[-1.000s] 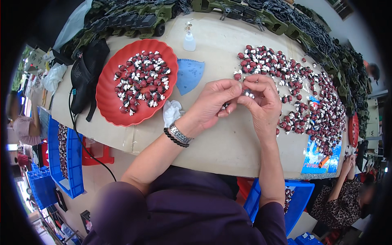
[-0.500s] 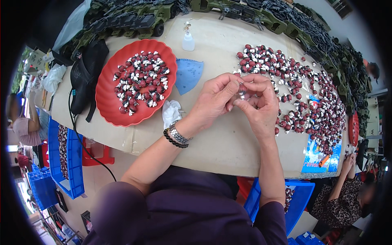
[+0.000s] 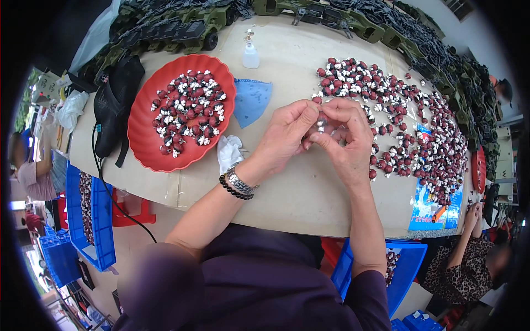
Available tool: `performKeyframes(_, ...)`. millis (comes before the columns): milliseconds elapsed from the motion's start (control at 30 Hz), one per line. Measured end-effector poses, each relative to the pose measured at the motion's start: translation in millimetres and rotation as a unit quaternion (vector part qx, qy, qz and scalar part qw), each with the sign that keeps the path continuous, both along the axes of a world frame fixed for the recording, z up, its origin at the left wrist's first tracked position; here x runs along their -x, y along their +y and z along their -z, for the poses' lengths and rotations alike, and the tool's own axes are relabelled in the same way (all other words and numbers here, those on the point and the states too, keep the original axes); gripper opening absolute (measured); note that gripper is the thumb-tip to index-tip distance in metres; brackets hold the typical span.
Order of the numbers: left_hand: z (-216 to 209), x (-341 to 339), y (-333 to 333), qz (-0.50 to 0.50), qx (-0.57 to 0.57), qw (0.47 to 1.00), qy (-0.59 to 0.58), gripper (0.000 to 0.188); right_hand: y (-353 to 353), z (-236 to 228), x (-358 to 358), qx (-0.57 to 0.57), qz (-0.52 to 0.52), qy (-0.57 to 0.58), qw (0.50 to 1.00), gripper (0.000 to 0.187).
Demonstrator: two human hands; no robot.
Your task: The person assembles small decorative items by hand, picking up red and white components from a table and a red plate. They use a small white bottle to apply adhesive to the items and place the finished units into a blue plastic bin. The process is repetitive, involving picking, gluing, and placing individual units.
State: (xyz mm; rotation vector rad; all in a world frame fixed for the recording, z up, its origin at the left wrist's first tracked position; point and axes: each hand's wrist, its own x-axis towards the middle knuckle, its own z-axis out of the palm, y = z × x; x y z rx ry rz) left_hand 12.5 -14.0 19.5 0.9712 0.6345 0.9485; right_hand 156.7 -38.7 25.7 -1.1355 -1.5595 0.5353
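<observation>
1. Hands: together at the middle of the frame, a little above centre, raised over the pale tabletop (image 3: 287, 201). Fingertips of the two meet or nearly meet.
2. Thing in hand: one small red-and-white piece (image 3: 322, 122), at the fingertips between the left hand (image 3: 282, 138) and the right hand (image 3: 351, 139). Dark red above, a pale spot toward its lower side.
3. Right hand: forefinger and thumb come round the piece from the right, thumb below, and appear closed on it.
4. Left hand: thumb lies along the piece's left side, other fingers curled beneath. Cannot tell from here whether these pinch anything.
5. Key relation: the piece sits ahead of both palms, at the tips, neither hand clearly nearer. Outline looks roundish and is blurred; long axis not readable.
6. Left of it, upper left of the frame: scalloped red dish (image 3: 144, 153), with similar pieces inside. The left hand is the nearer one to this dish, well apart from it.
7. Right of it, upper right to mid-right: loose heap (image 3: 444, 144) of like pieces. Its near edge lies just beside the right hand.
8. Between dish and hands: blue cloth (image 3: 253, 103) and, below that, crumpled white tissue (image 3: 228, 154), near the left wrist.
</observation>
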Motion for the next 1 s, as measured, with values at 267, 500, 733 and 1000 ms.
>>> performKeyframes(267, -1, -1, -1, 0.003, 0.003, 1.000, -0.002, 0.041, 2, 3, -2, -0.013, 0.015, -0.022, 1.000, 0.037)
performKeyframes(500, 1, 11, 13, -0.015, 0.123, 0.976, -0.179, 0.029, 6, -16, -35, 0.013, 0.073, 0.051, 0.996, 0.028)
performKeyframes(733, 8, 17, 18, -0.017, 0.177, 0.935, -0.307, 0.045, 1, -17, -30, 0.139, 0.012, -0.345, 0.928, 0.032)
performKeyframes(1000, 6, 13, 15, -0.017, 0.108, 0.981, -0.161, 0.036, 4, -9, -25, 0.102, 0.009, -0.355, 0.929, 0.019)
